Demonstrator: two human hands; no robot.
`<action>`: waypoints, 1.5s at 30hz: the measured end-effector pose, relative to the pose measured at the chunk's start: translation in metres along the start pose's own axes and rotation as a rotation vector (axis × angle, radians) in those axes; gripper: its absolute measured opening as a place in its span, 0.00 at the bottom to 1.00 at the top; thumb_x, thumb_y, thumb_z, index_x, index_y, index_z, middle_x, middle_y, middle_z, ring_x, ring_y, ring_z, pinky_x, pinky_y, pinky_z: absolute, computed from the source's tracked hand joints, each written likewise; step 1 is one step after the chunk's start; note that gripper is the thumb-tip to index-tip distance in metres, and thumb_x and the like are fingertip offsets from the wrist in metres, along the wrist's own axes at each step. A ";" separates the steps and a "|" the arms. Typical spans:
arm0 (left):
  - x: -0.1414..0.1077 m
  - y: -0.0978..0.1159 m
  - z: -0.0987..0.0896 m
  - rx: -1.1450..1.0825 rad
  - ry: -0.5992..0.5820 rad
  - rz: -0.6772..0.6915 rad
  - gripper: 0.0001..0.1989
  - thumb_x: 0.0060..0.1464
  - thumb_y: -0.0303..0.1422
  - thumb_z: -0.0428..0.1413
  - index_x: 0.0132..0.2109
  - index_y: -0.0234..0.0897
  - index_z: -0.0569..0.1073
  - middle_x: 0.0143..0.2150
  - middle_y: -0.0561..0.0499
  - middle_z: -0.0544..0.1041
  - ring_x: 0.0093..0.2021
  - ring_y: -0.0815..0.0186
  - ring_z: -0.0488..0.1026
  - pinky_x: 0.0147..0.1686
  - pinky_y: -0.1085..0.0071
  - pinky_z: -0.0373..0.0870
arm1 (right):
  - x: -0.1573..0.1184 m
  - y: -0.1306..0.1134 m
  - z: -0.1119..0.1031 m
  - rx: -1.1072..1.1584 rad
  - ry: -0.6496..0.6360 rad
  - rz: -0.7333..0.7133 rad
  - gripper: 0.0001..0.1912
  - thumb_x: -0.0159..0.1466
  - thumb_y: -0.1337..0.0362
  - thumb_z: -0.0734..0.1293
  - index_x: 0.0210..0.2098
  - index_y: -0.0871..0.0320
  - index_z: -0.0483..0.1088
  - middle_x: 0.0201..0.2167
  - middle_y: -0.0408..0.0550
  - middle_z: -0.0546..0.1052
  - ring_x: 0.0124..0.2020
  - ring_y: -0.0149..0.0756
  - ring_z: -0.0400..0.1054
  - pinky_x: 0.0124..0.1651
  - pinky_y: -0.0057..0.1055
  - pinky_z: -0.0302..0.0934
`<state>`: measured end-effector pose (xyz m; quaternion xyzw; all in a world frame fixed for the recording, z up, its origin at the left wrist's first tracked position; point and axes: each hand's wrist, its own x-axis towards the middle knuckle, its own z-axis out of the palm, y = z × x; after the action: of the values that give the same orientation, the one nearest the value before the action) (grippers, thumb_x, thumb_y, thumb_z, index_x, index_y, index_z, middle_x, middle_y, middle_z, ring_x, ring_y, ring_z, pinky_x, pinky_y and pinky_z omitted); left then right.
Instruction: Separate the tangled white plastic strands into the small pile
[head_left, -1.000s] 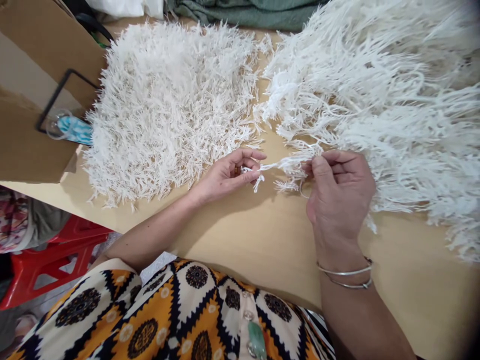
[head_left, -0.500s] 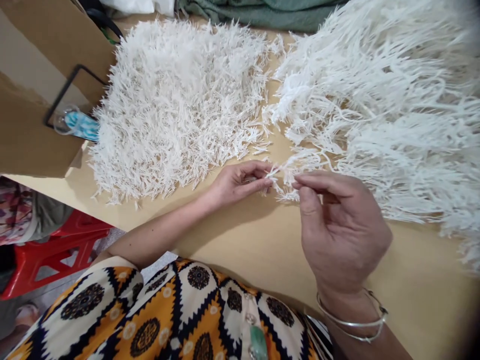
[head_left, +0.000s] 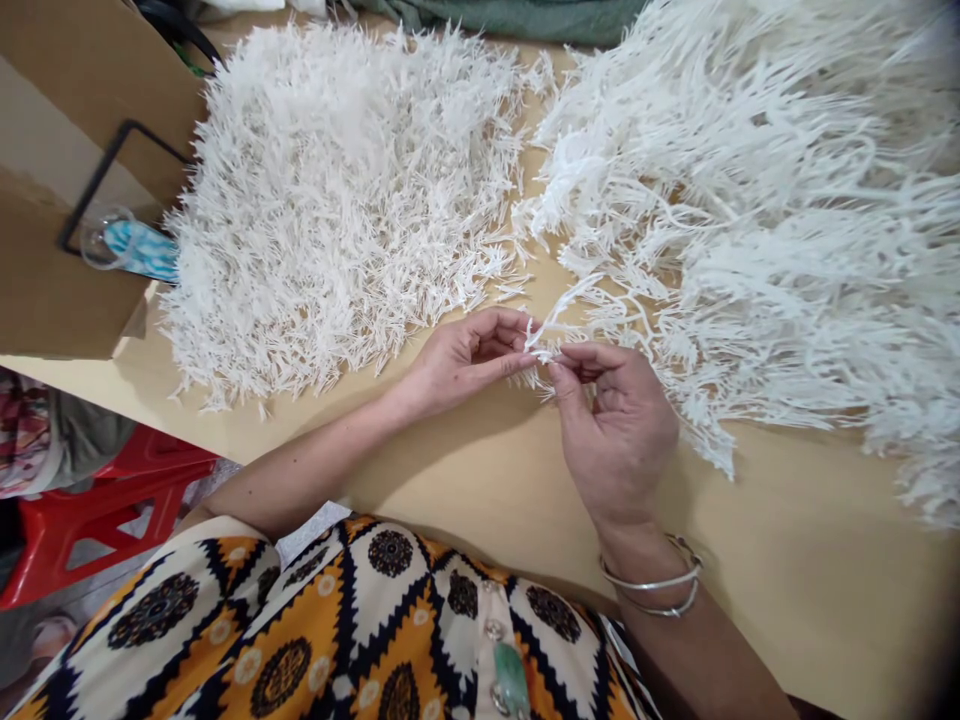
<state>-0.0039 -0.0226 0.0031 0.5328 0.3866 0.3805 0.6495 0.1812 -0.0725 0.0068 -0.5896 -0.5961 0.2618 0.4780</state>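
Note:
Between my hands is a thin white branched strand (head_left: 556,318), near the middle of the view. My left hand (head_left: 476,358) pinches it between thumb and fingers. From the right, my right hand (head_left: 611,410) closes thumb and forefinger on the strand's lower end, its fingertips close beside the left ones. Behind my left hand lies a wide heap of short white sprigs (head_left: 345,200). A looser pile of long white branched strands (head_left: 772,250) spreads at the right, beyond my right hand.
A cardboard box (head_left: 67,200) stands at the left, with a clear cup (head_left: 109,240) and a blue-white packet beside the heap. Green cloth (head_left: 510,18) lies at the back. A red stool (head_left: 112,500) and part of a seated person show below the table (head_left: 780,560).
My right hand has moved left, up to my left hand, and its fingertips now meet at the strand. The whole view has shifted slightly.

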 end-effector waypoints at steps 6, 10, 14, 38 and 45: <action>0.000 0.009 0.001 0.008 -0.029 -0.090 0.21 0.57 0.43 0.70 0.47 0.32 0.76 0.38 0.51 0.80 0.37 0.73 0.78 0.41 0.75 0.76 | 0.006 -0.004 -0.006 -0.175 0.072 -0.273 0.07 0.68 0.70 0.72 0.44 0.52 0.77 0.37 0.43 0.83 0.38 0.35 0.78 0.45 0.35 0.75; 0.000 0.017 0.002 0.005 -0.115 -0.130 0.21 0.57 0.46 0.70 0.41 0.33 0.75 0.32 0.54 0.78 0.30 0.75 0.74 0.34 0.76 0.71 | 0.009 0.002 -0.003 -0.252 0.063 -0.317 0.04 0.69 0.69 0.70 0.40 0.53 0.74 0.34 0.44 0.80 0.37 0.37 0.76 0.44 0.37 0.72; 0.004 0.014 -0.002 -0.049 -0.145 -0.125 0.21 0.57 0.46 0.70 0.39 0.33 0.74 0.31 0.53 0.79 0.30 0.74 0.77 0.36 0.74 0.73 | 0.009 0.006 0.007 -0.280 0.064 -0.284 0.02 0.70 0.67 0.68 0.40 0.53 0.72 0.33 0.44 0.77 0.36 0.37 0.73 0.42 0.36 0.70; 0.010 0.002 -0.004 -0.140 0.042 0.083 0.19 0.56 0.45 0.71 0.40 0.37 0.74 0.37 0.56 0.75 0.35 0.76 0.71 0.39 0.76 0.70 | -0.013 -0.029 0.003 -0.074 -0.108 -0.518 0.19 0.69 0.75 0.70 0.56 0.51 0.76 0.50 0.51 0.84 0.52 0.41 0.80 0.56 0.43 0.77; 0.011 -0.002 -0.008 -0.119 -0.069 0.050 0.22 0.53 0.43 0.73 0.46 0.36 0.75 0.40 0.53 0.79 0.38 0.74 0.77 0.43 0.75 0.74 | 0.000 -0.004 -0.006 -0.117 0.041 -0.185 0.13 0.69 0.63 0.72 0.53 0.52 0.77 0.46 0.50 0.83 0.45 0.41 0.77 0.46 0.42 0.75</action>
<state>-0.0070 -0.0099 -0.0008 0.5156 0.3270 0.4003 0.6834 0.1843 -0.0749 0.0130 -0.5643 -0.6524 0.1689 0.4769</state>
